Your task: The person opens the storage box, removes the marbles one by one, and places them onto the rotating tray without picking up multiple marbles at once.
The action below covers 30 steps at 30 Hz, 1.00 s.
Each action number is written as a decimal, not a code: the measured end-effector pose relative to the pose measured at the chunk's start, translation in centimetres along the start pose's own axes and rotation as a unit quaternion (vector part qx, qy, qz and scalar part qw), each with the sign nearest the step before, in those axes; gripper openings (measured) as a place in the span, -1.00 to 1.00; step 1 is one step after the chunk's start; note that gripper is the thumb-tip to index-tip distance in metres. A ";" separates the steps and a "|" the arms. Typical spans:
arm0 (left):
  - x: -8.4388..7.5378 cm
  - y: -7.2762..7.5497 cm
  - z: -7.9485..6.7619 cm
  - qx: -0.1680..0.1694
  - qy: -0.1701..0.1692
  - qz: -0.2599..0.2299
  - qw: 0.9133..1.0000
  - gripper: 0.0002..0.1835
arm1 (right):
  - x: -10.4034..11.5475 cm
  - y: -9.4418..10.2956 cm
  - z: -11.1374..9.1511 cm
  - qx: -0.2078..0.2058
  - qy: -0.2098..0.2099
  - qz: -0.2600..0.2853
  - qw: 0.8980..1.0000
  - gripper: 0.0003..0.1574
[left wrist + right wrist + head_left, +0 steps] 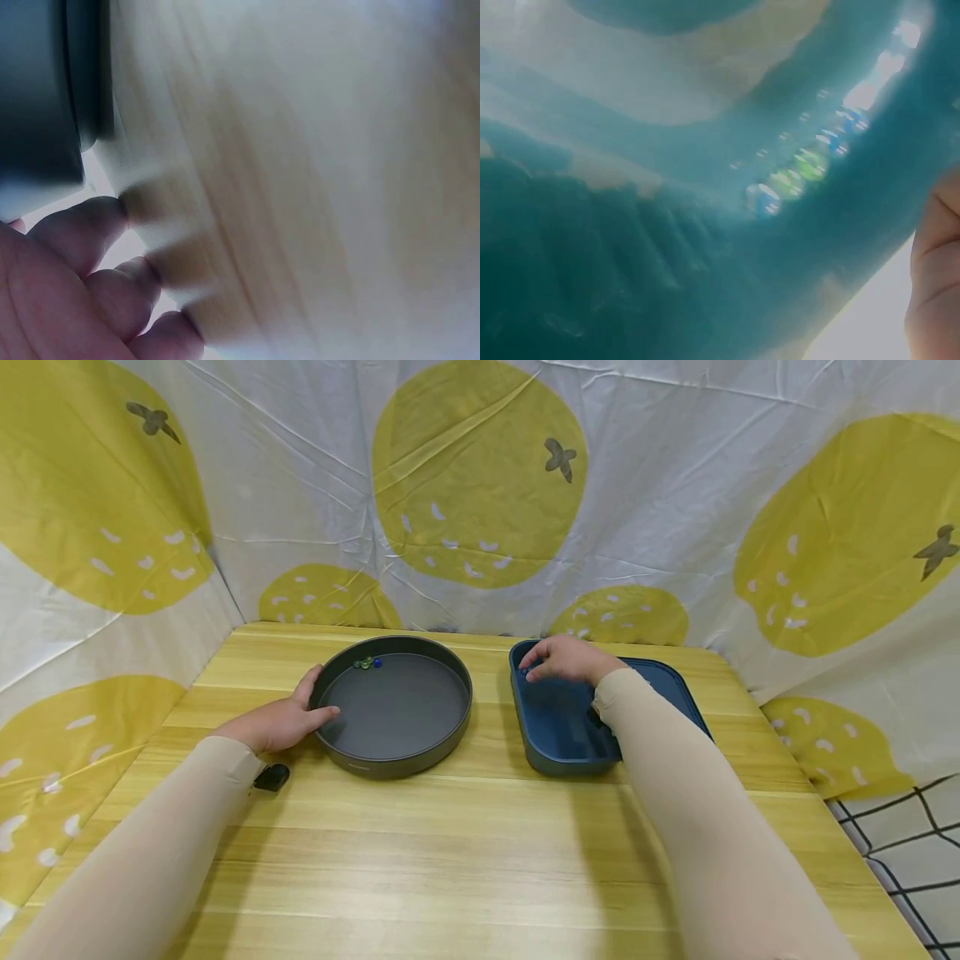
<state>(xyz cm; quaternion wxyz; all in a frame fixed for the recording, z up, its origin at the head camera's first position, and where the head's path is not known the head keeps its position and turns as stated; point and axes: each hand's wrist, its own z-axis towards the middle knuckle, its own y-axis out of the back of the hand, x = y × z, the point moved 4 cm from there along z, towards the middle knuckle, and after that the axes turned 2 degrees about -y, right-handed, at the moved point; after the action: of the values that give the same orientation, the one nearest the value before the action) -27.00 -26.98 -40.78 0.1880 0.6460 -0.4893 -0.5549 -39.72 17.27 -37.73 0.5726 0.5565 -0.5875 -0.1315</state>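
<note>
My left hand (281, 720) is at the left side of a round dark grey pan (397, 710), its thumb over the rim and its index finger along the outside. In the left wrist view the other fingers (124, 296) touch the tabletop beside the pan. A few green and blue marbles (367, 663) lie by the pan's far wall. My right hand (570, 660) reaches over the far left corner of a blue rectangular tray (555, 718), fingers bent downward, fingertips apart. Glassy blue and green marbles (799, 171) line up along the tray's edge in the right wrist view.
Both containers stand toward the back of a wooden table (465, 852). A white cloth with yellow fruit shapes (480, 477) hangs behind and at the sides. Black wire grid (907, 852) shows at the right edge. A small black object (272, 777) sits under the left wrist.
</note>
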 end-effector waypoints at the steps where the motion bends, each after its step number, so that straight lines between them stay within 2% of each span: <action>1: -0.1 0.0 0.0 0.000 -0.001 -0.001 1.000 0.08 | 0.2 0.2 -0.1 -0.001 -0.001 0.004 1.000 -0.57; 8: -0.2 0.1 -0.1 0.002 -0.004 -0.004 1.000 0.08 | 2.3 0.9 -1.0 -0.010 0.007 0.013 1.000 -0.56; 16: 0.0 0.0 0.0 0.007 0.002 -0.002 1.000 0.09 | 6.2 0.6 -1.8 -0.013 0.035 0.014 0.999 -0.65; 22: 0.1 0.0 0.0 0.009 0.003 -0.003 1.000 0.10 | 8.6 -0.2 -1.4 -0.006 0.065 -0.003 0.998 -0.68; 30: 0.1 0.0 -0.1 0.007 0.004 -0.002 1.000 0.10 | 10.7 -1.3 -0.4 0.011 0.079 -0.009 0.997 -0.63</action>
<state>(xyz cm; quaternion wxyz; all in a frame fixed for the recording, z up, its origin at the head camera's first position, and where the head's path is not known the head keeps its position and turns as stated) -26.89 -27.04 -40.80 0.1840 0.6503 -0.4913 -0.5494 -35.80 8.43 -33.03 0.6101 0.5769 -0.5363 -0.0859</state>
